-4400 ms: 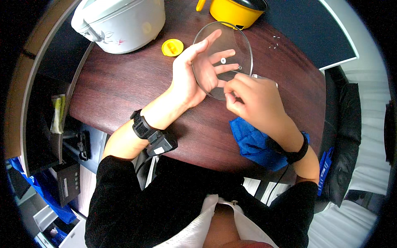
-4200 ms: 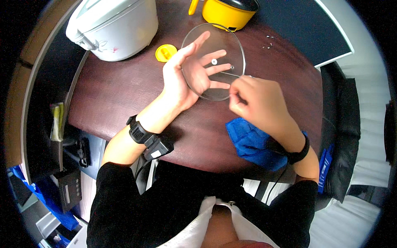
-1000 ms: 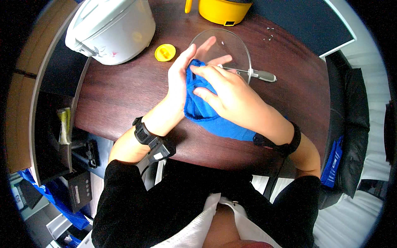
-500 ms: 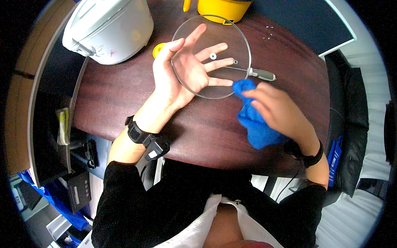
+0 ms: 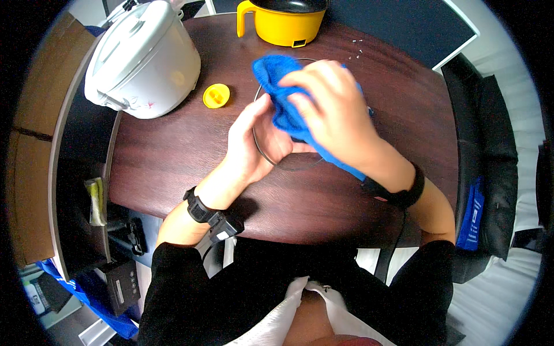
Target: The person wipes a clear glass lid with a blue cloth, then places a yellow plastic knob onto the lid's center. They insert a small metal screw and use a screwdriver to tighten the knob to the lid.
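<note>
Head view: dark brown wooden surface [image 5: 173,150] seen from above, both forearms coming in from the lower edge.
Left hand [image 5: 257,141]: palm up with fingers spread, cupped under the round clear glass lid with a dark metal rim [image 5: 271,161], which it holds tilted above the surface.
Right hand [image 5: 332,112]: fingers curled and pressed down on a crumpled blue cloth [image 5: 277,86], bunching it against the lid's upper face.
Key relation: lid sandwiched between the two hands, left hand beneath, right hand and cloth on top; the cloth spills past the lid's far edge toward the yellow pot with a side handle [image 5: 283,23].
Nearby: white rice cooker with closed lid [image 5: 141,60] far left; small yellow round cap [image 5: 216,95] lying between the cooker and the left hand.
Hidden: most of the lid, its knob included, is covered by cloth and right hand; only the near arc of the rim shows. Left fingertips lie behind the cloth.
Hard to make out: tiny pale bits [image 5: 356,51] beside the pot, too small to tell.
</note>
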The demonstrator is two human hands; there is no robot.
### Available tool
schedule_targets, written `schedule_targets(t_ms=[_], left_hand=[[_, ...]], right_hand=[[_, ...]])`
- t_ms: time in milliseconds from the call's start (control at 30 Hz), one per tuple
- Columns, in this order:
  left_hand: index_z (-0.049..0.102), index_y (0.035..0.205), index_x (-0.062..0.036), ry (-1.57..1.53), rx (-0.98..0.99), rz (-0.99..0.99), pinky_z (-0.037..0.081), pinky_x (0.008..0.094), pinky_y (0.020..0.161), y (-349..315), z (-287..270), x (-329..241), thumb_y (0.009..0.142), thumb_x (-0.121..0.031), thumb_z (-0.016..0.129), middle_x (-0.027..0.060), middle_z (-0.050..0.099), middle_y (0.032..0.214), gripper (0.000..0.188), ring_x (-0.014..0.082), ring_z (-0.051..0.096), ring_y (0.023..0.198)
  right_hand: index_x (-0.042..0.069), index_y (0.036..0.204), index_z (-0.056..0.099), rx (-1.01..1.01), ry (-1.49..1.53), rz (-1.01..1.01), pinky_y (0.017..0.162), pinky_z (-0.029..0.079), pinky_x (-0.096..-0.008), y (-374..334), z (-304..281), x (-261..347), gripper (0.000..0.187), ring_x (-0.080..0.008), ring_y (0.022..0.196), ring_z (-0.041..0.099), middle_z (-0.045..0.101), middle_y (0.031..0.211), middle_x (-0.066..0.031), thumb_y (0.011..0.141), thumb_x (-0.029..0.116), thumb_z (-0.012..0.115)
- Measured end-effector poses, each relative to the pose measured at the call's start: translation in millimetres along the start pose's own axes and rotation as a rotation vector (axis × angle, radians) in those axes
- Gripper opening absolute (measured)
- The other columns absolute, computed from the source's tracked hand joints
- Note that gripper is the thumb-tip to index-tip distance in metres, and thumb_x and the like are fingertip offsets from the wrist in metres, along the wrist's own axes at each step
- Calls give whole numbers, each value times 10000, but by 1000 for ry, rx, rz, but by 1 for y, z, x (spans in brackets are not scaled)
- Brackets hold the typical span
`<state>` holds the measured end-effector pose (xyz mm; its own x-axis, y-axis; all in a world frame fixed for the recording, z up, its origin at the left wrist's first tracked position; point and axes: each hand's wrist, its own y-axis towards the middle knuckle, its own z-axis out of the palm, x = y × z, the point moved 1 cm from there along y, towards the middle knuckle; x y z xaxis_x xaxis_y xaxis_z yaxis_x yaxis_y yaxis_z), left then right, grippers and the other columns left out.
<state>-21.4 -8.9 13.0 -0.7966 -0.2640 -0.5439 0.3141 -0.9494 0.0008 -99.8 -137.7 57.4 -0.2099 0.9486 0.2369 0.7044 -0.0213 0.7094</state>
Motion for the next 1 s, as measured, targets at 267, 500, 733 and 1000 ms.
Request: schedule_targets(t_ms=[267, 500, 733, 1000], left_hand=[[232, 1497, -141, -1, 90, -30, 419, 665, 965, -2, -1, -6, 748, -221, 453, 206, 417, 1428, 785, 407, 448, 1288], [161, 1548, -176, 138, 65, 26, 416, 698, 955, -1, 1, -13, 629, -274, 512, 307, 346, 1464, 989, 504, 427, 1276], [164, 1548, -165, 104, 97, 109, 457, 592, 967, -6, 4, -17, 721, -262, 489, 305, 378, 1436, 894, 458, 455, 1266], [142, 1547, -155, 106, 52, 153, 376, 544, 1071, -5, 4, -13, 953, -567, 378, 327, 370, 1441, 760, 494, 405, 1307]], right_hand=[[87, 991, 572, 46, -241, -26, 714, 453, -389, 1, 22, -16, 167, -279, 831, 593, 549, 885, -93, 849, 175, 575], [52, 1025, 515, 218, -261, 201, 615, 526, -456, -32, -3, -39, 196, -346, 716, 640, 556, 895, -155, 866, 137, 594], [36, 1002, 518, 429, -70, 103, 535, 531, -381, -68, -12, -2, 221, -282, 637, 625, 521, 859, -145, 822, 114, 619], [25, 989, 540, 344, 98, -7, 585, 535, -364, -34, 22, 52, 220, -259, 685, 624, 523, 892, -127, 808, 101, 640]])
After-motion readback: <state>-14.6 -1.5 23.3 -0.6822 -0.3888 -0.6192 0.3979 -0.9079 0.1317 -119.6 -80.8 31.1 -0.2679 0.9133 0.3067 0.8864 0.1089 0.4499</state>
